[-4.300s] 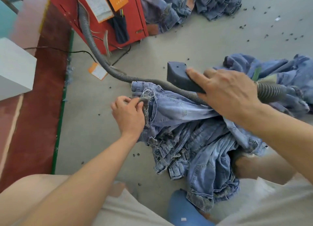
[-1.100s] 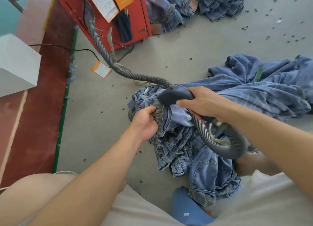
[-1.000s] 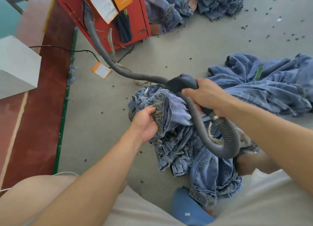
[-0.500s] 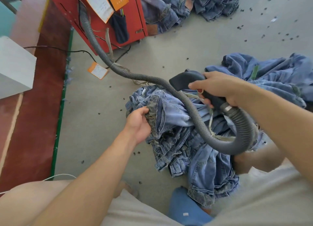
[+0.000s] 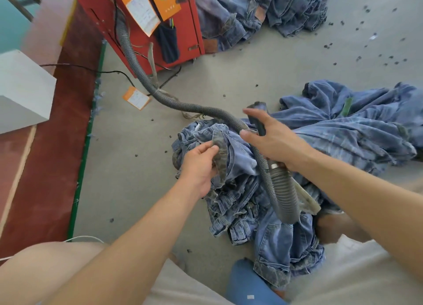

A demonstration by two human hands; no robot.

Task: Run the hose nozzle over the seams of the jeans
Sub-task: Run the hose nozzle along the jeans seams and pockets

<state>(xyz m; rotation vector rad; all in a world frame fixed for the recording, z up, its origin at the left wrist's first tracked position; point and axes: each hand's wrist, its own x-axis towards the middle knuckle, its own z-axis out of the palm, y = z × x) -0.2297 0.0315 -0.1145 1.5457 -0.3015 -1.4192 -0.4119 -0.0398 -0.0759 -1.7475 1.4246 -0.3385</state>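
Pinched between my left hand's (image 5: 198, 165) thumb and fingers is a dark, worn seam (image 5: 220, 155) of the jeans (image 5: 249, 190), lifted off the crumpled heap. My right hand (image 5: 273, 142) holds the dark nozzle (image 5: 258, 117), with the forefinger stretched forward along it and the thumb out to the side; the nozzle's mouth points away from me, well up from the seam and not touching it. Going by size, I see the grey floor (image 5: 251, 76) first, with a red strip (image 5: 45, 167) along its left. A red cabinet (image 5: 183, 14) stands at the top, orange cards (image 5: 146, 9) hanging on its face. A big denim pile (image 5: 357, 126) lies on the right, and another pile (image 5: 263, 9) sits beyond the cabinet. The jeans lie between my arms, spreading down toward my knees. A ribbed grey hose (image 5: 160, 94) runs from the cabinet, crosses the jeans, loops under my right wrist and joins the nozzle. A white box (image 5: 23, 92) sits at left. One orange tag (image 5: 136, 97) lies beside the hose. Dark specks (image 5: 357, 59) dot the floor.
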